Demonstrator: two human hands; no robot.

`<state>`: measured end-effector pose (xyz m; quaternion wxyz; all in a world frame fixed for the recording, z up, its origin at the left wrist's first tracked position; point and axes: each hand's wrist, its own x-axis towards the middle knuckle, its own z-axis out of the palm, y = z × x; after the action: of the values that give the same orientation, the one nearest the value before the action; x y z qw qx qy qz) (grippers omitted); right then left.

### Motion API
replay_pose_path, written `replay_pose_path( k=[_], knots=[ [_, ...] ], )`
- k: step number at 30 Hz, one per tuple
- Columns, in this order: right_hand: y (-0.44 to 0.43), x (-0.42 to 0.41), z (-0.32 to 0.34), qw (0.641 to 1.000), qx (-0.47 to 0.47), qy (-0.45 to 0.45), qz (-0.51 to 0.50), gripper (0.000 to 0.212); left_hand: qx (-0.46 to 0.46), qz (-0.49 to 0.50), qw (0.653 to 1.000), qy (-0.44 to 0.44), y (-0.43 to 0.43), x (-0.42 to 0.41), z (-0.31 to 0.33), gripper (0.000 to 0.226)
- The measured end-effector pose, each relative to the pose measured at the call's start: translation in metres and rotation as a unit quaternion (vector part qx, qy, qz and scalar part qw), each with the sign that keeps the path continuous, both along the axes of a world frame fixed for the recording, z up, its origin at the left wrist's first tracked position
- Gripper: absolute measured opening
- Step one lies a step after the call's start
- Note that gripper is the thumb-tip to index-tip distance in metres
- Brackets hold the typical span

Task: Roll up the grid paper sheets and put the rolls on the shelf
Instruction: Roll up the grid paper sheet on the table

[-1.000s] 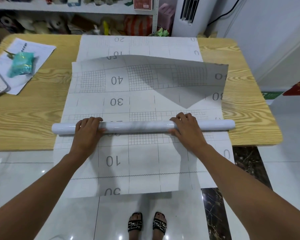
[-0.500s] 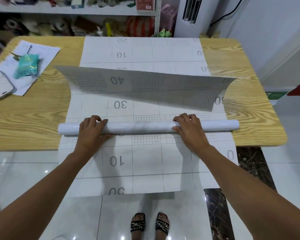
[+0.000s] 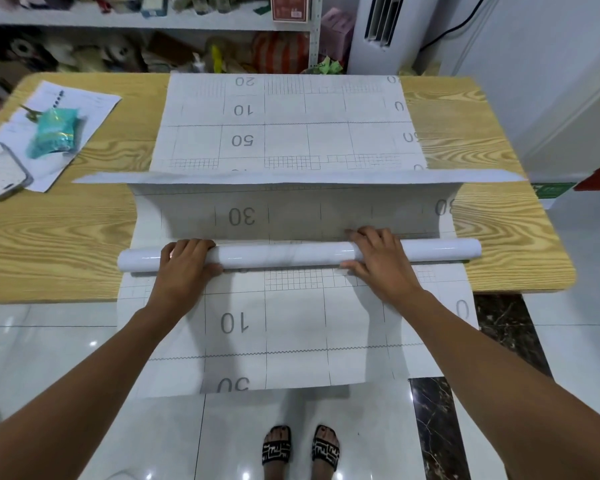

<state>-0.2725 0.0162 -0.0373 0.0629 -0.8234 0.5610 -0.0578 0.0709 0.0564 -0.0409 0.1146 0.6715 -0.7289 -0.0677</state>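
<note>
Table (image 3: 66,237), left side: one phone (image 3: 0,171), one teal packet (image 3: 54,133). The left hand (image 3: 184,268) curls over one white roll (image 3: 284,255) lying crosswise on the grid sheets (image 3: 291,140), seemingly two, overlapped. The right hand (image 3: 378,261) grips it likewise.

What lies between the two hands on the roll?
Head view: only a bare stretch of the glossy white paper roll, between left hand and right hand.

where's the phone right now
In the head view, the phone lies at the left edge of the table, partly on a printed paper, beside the teal packet.
</note>
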Motion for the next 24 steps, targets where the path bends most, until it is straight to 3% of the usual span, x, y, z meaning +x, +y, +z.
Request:
replay_pose_path(
  k=[6,12,16,24],
  knots=[
    [0.002,-0.004,-0.002,1.0,0.019,-0.01,0.002,0.059,-0.003,-0.012,1.0,0.005,0.005,-0.001,0.0,0.027],
    [-0.003,0.002,0.01,0.985,-0.172,0.01,-0.028,0.05,0.038,0.018,0.999,-0.008,0.002,0.0,0.002,0.044],
    [-0.027,0.009,0.029,0.986,-0.148,0.008,-0.071,0.054,0.029,-0.008,0.999,-0.016,0.001,0.003,0.001,0.052],
    [-0.076,0.021,0.037,0.994,-0.068,-0.016,-0.083,0.063,0.03,0.002,1.0,0.003,-0.003,0.003,0.0,0.032]
  ],
)
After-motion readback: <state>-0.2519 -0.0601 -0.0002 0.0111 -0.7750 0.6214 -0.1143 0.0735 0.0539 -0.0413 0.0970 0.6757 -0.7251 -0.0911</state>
